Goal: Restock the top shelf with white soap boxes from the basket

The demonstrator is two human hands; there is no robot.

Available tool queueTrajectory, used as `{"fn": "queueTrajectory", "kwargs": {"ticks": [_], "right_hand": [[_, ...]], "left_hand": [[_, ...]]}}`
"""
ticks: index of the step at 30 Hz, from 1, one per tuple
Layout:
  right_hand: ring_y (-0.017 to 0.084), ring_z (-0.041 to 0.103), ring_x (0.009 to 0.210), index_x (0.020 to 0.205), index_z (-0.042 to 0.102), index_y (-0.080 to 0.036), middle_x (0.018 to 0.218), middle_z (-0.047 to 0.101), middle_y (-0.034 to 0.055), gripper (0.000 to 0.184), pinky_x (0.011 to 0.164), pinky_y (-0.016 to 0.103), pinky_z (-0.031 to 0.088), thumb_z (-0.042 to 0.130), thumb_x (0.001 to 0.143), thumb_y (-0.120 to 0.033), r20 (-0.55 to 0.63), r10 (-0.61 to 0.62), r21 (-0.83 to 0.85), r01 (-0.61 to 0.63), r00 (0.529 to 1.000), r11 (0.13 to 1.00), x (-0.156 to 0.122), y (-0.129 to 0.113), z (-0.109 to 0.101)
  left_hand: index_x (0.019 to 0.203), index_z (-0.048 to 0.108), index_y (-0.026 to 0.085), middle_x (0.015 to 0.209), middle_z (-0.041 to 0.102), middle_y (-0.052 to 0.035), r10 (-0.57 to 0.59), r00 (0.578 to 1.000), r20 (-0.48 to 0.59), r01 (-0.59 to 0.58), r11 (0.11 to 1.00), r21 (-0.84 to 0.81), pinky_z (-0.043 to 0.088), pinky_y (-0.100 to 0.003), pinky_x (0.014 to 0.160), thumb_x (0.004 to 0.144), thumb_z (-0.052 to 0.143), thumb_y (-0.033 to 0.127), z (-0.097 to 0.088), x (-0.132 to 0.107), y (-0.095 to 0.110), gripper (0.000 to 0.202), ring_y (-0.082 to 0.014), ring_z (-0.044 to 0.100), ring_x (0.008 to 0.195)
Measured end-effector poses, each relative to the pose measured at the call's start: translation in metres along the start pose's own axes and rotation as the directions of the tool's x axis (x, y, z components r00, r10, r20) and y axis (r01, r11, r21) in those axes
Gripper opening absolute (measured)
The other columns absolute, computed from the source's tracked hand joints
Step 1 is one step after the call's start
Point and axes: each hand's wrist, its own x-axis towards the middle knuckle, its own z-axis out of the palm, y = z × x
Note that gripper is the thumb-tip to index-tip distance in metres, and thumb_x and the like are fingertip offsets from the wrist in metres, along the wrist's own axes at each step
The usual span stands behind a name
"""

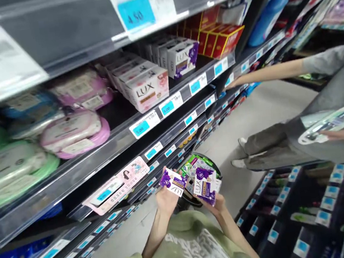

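Observation:
My left hand [165,200] is closed around a white and purple LUX soap box [176,182], tilted with its front facing up. In my right hand [217,204] is another purple and white LUX soap box [204,187], gripped from below; a white edge shows behind it, and I cannot tell whether that is a further box. Both hands are in front of my chest. Just beyond them, low down, is a dark basket [216,166] with green and white packages in it, partly hidden by the boxes.
On the shelf to the left stand pink LUX boxes [150,87], purple LUX boxes [183,57], red boxes [222,41] and wrapped soap dishes [73,130]. A person [303,129] on the right reaches toward the shelf, holding a packaged item [331,125]. Low racks [293,197] stand at lower right.

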Motion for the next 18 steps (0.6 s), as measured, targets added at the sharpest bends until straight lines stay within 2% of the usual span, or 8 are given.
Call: {"fn": "queueTrajectory", "kwargs": {"ticks": [3,7,9,12,14,16,18], "right_hand": [[0.038,0.066,0.122,0.127,0.068,-0.031,0.116,0.077,0.0084,0.098,0.11,0.058,0.049,0.096,0.035,-0.05,0.013,-0.025,-0.072,0.026,1.0,0.997,-0.006,-0.001,0.014],[0.041,0.066,0.121,0.129,0.069,-0.03,0.114,0.077,0.011,0.103,0.109,0.06,0.049,0.095,0.035,-0.06,0.021,-0.016,-0.103,0.018,1.0,0.994,-0.016,0.011,0.01],[0.041,0.067,0.12,0.129,0.069,-0.03,0.112,0.078,0.0117,0.104,0.109,0.061,0.049,0.095,0.034,-0.062,0.016,-0.014,-0.11,0.015,1.0,0.994,-0.021,0.018,0.005],[0.044,0.066,0.121,0.129,0.068,-0.027,0.114,0.077,0.0135,0.106,0.11,0.063,0.047,0.096,0.032,-0.058,0.03,-0.025,-0.118,0.029,0.999,0.993,-0.025,0.025,0.003],[0.046,0.066,0.121,0.129,0.069,-0.024,0.115,0.077,0.0154,0.107,0.11,0.063,0.047,0.096,0.03,-0.054,0.04,-0.047,-0.117,0.051,0.998,0.992,-0.026,0.028,0.004],[0.047,0.067,0.118,0.128,0.069,-0.023,0.113,0.077,0.0164,0.108,0.108,0.065,0.047,0.096,0.028,-0.053,0.033,-0.063,-0.116,0.066,0.997,0.991,-0.027,0.029,0.004],[0.047,0.069,0.114,0.13,0.067,-0.024,0.114,0.077,0.0166,0.109,0.106,0.066,0.048,0.096,0.029,-0.054,0.021,-0.055,-0.123,0.057,0.998,0.991,-0.027,0.029,0.002]], "left_hand": [[0.153,0.046,0.028,0.147,0.059,-0.0133,-0.028,1.0,0.003,0.027,0.997,0.074,0.04,-0.054,0.116,0.081,0.081,0.048,0.017,-0.003,0.007,0.083,-0.0365,0.054,0.137],[0.15,0.049,0.022,0.137,0.066,-0.0168,-0.048,0.986,-0.161,0.089,0.964,0.252,0.052,-0.047,0.099,0.085,0.075,0.058,0.03,-0.01,0.016,0.079,-0.0365,0.064,0.122],[0.15,0.051,0.02,0.133,0.068,-0.0157,-0.041,0.976,-0.215,0.116,0.929,0.35,0.053,-0.04,0.092,0.085,0.076,0.053,0.033,-0.014,0.022,0.077,-0.034,0.066,0.117],[0.154,0.046,0.028,0.131,0.069,-0.008,-0.087,0.981,-0.175,0.16,0.869,0.469,0.05,-0.031,0.088,0.077,0.083,0.029,0.034,-0.023,0.035,0.086,-0.0271,0.066,0.112],[0.157,0.041,0.032,0.131,0.069,-0.0042,-0.124,0.984,-0.125,0.172,0.831,0.528,0.048,-0.029,0.09,0.071,0.082,0.019,0.032,-0.029,0.045,0.096,-0.0248,0.065,0.112],[0.158,0.038,0.034,0.136,0.066,-0.0033,-0.136,0.987,-0.085,0.16,0.798,0.581,0.047,-0.03,0.095,0.07,0.083,0.018,0.031,-0.032,0.053,0.1,-0.0252,0.063,0.117],[0.157,0.038,0.034,0.139,0.064,-0.0044,-0.098,0.994,-0.05,0.108,0.771,0.628,0.046,-0.031,0.098,0.072,0.085,0.021,0.03,-0.034,0.06,0.098,-0.0256,0.061,0.12]]}}
